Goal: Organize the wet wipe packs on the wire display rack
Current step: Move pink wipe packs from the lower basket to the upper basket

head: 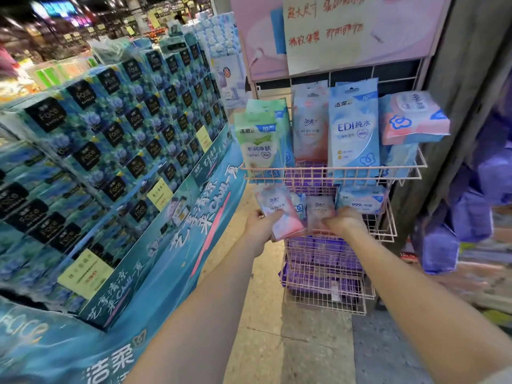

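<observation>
Your left hand [260,227] grips a pink-and-white wet wipe pack [279,210], tilted, just below the wire rack's [332,170] top basket. Your right hand [342,220] curls its fingers round a second pink pack [320,214] at the middle tier. Both arms reach forward. Above hang a blue pack [353,126] reading "EDI 纯水" and a green pack [259,145] reading "水润净肤". Left, stacked boxes [110,128] read "Face".
</observation>
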A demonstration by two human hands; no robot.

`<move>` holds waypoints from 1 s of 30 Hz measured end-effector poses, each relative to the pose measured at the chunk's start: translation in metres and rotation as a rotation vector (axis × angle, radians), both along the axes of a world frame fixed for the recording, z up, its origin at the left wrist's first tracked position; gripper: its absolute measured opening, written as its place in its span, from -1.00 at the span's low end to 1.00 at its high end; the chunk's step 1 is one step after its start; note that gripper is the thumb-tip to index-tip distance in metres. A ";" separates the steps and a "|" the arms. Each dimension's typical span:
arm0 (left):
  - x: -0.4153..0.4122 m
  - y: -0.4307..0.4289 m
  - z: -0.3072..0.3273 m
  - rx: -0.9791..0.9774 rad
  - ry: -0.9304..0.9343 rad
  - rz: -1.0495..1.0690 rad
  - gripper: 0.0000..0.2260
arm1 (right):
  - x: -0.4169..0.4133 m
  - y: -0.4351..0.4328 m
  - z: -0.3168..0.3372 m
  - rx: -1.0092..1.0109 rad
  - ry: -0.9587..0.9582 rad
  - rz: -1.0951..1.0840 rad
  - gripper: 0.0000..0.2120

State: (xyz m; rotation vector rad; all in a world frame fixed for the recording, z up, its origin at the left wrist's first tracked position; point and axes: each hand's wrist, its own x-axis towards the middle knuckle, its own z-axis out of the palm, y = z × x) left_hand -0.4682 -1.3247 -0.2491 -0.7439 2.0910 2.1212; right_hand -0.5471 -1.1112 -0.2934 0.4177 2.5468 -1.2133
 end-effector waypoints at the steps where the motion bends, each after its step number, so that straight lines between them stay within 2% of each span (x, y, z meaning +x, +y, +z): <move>1: -0.001 -0.003 -0.001 0.004 0.002 -0.002 -0.18 | 0.002 -0.004 0.005 0.023 -0.025 -0.007 -0.49; 6: -0.001 -0.014 -0.007 0.029 0.004 -0.025 -0.23 | 0.011 -0.025 0.019 0.214 -0.072 -0.145 -0.55; 10: -0.001 -0.019 -0.009 0.054 -0.002 -0.032 -0.35 | 0.006 -0.028 0.018 0.225 -0.062 -0.147 -0.60; 14: -0.003 -0.023 -0.010 0.038 -0.020 -0.046 -0.50 | 0.001 -0.015 0.012 0.085 0.022 -0.123 -0.65; 19: 0.000 -0.021 -0.006 0.033 -0.037 -0.096 -0.54 | -0.001 -0.001 0.017 -0.146 0.195 -0.177 -0.63; 21: 0.001 -0.020 -0.006 0.030 -0.044 -0.124 -0.57 | 0.004 0.003 0.019 -0.277 0.253 -0.213 -0.61; 24: 0.002 -0.015 -0.005 0.042 -0.051 -0.155 -0.62 | 0.027 0.009 0.025 -0.585 0.306 -0.275 -0.61; 26: 0.003 -0.012 -0.005 0.045 -0.051 -0.182 -0.66 | 0.044 0.013 0.032 -0.701 0.330 -0.288 -0.61; 30: 0.006 -0.003 -0.005 0.035 -0.036 -0.227 -0.58 | 0.069 0.017 0.033 -0.855 0.290 -0.287 -0.73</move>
